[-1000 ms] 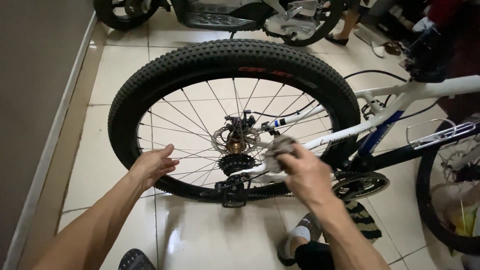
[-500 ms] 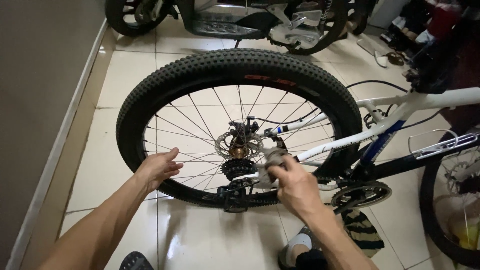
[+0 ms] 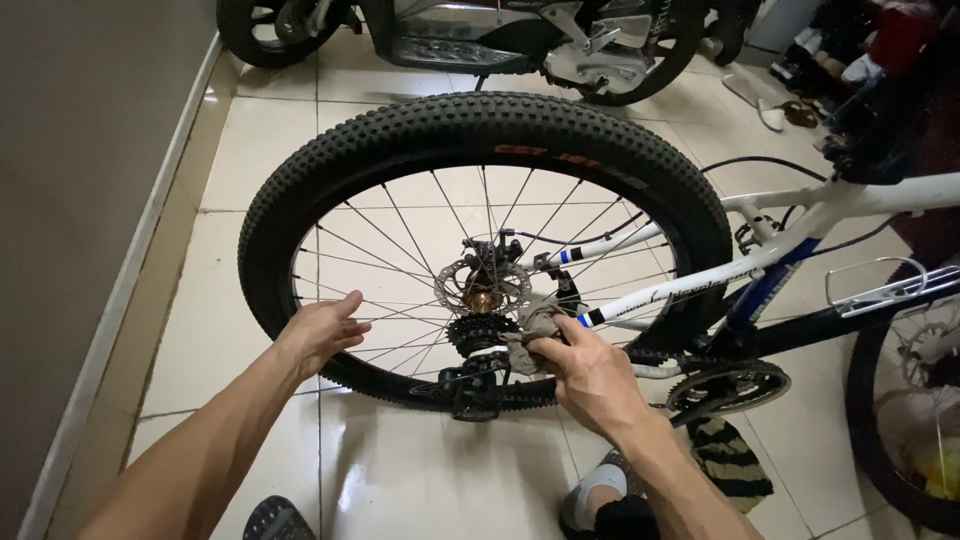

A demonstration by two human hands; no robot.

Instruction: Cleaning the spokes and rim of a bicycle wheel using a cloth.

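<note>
I have my right hand closed around a crumpled grey rag, pressing it against the rear cog cluster of the bicycle, just below the brake disc at the hub. My left hand is loosely open, fingers spread over the spokes and resting at the near left side of the rear wheel, holding nothing but seeming to steady the rim. I judge the wiping of the drivetrain to be under way, not finished: the cogs look dark, and the chainring to the right and the derailleur below the rag are not being touched. The wheel stands upright on the pale tiled floor, the white and blue frame running off to the right. On the tyre's upper sidewall sits a curved strip of orange-red lettering; small dark markings run along the white frame tube. I see no packages or signs.
</note>
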